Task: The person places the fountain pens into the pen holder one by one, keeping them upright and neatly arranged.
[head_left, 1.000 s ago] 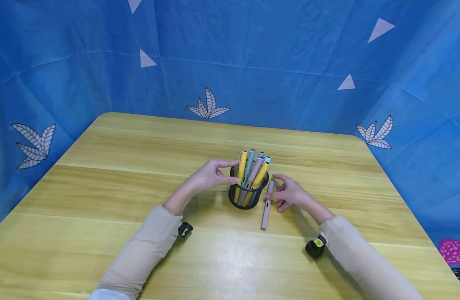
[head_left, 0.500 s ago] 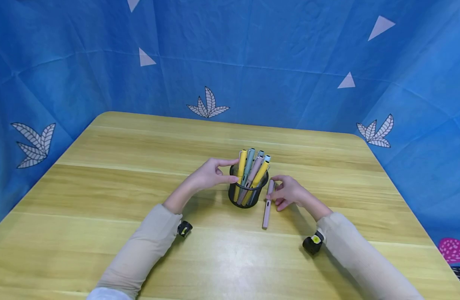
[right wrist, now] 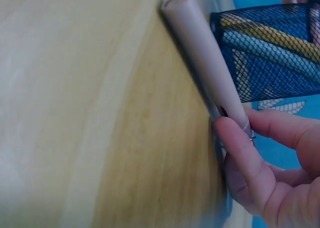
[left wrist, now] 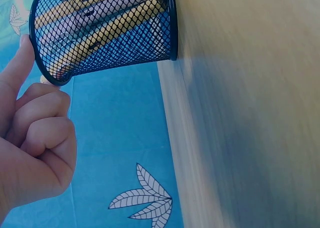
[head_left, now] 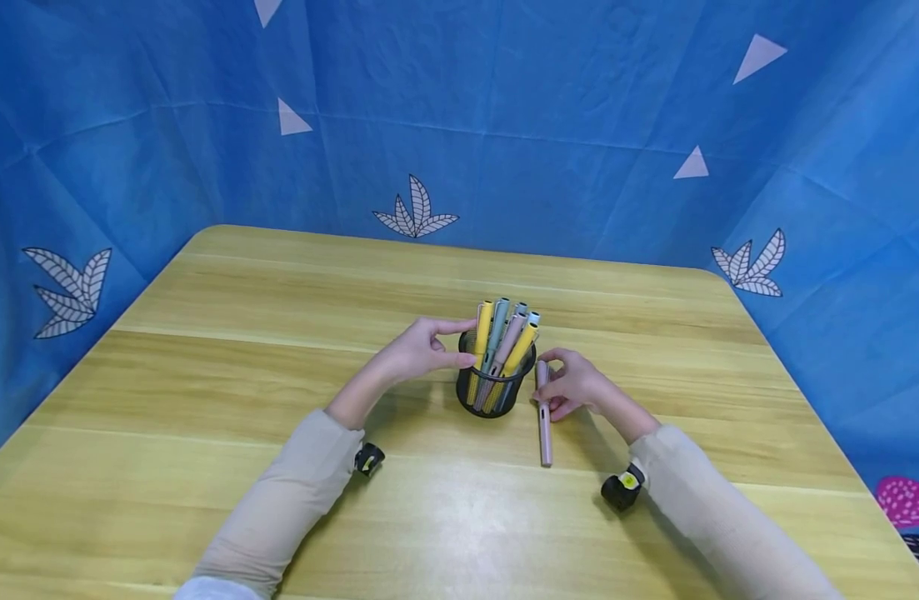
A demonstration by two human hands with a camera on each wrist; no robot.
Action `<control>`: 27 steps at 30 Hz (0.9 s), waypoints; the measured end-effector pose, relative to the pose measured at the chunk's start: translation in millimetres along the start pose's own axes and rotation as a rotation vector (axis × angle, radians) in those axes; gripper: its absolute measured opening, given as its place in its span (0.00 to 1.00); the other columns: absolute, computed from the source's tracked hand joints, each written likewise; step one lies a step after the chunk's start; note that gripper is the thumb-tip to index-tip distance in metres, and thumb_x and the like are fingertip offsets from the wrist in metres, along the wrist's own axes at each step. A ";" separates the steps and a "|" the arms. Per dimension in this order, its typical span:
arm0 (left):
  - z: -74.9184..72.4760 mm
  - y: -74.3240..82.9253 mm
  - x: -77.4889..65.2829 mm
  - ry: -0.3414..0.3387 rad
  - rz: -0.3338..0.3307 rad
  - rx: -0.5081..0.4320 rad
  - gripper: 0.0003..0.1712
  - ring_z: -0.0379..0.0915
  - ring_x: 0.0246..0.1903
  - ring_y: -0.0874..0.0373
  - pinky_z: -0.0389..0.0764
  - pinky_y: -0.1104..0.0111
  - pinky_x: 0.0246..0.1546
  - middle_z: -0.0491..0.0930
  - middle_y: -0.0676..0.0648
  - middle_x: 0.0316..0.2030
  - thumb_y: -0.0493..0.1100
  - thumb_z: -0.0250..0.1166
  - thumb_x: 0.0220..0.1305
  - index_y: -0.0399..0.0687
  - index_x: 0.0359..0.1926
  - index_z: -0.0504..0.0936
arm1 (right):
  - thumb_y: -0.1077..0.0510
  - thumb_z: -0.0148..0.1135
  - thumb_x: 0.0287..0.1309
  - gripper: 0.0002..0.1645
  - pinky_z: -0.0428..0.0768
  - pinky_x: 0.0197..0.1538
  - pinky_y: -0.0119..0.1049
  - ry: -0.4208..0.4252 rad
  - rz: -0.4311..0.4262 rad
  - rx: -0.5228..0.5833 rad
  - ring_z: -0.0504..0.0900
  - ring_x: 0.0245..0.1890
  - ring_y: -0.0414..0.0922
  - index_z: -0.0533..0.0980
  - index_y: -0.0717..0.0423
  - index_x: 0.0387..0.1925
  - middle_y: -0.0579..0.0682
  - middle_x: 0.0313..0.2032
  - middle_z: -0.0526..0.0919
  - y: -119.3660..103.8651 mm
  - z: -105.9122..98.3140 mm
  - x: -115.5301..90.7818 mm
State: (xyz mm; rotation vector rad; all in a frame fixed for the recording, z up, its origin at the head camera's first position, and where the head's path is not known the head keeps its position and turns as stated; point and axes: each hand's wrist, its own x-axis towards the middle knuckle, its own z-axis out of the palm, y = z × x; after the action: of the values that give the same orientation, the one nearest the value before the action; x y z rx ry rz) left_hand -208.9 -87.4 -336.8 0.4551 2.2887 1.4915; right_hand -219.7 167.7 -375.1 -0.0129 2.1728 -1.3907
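A black mesh pen holder stands upright on the table with several yellow, green, lilac and light blue pens in it. At its left rim, my left hand holds it between thumb and index finger. The left wrist view shows the other fingers of that hand curled in. Just right of the holder, my right hand pinches a lilac pen near its capped end. In the right wrist view the pen lies close to the tabletop, its far end pointing away from the fingers.
The wooden table reaches back to a blue curtain with leaf and triangle prints. Small black wrist cameras, such as the right one, hang below the sleeves near the tabletop.
The lilac pen's near end has swung to the right, so the pen now tilts the other way. My right hand has shifted slightly left. My left hand and the pen holder stay put.
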 end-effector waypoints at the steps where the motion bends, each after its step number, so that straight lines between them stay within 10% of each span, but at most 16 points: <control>1: -0.2 3.7 -2.6 -0.002 -0.003 -0.004 0.33 0.45 0.08 0.64 0.52 0.74 0.11 0.51 0.55 0.07 0.42 0.64 0.55 0.52 0.63 0.65 | 0.75 0.59 0.46 0.40 0.79 0.25 0.39 -0.004 -0.009 0.015 0.75 0.17 0.43 0.52 0.66 0.60 0.59 0.28 0.71 0.7 -0.7 0.0; 27: -1.2 24.1 -14.5 -0.014 -0.020 0.004 0.33 0.46 0.08 0.65 0.53 0.74 0.12 0.52 0.56 0.07 0.41 0.64 0.56 0.47 0.63 0.64 | 0.72 0.52 0.56 0.38 0.78 0.36 0.40 0.014 -0.152 0.300 0.78 0.27 0.44 0.48 0.63 0.65 0.57 0.32 0.73 -6.7 -21.2 -8.2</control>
State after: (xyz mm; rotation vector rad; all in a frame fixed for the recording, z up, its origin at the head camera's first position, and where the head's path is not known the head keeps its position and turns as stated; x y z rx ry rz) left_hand -195.1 -85.7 -312.3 0.4405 2.2796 1.4698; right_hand -224.3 184.8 -359.3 -0.0577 1.9865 -1.7959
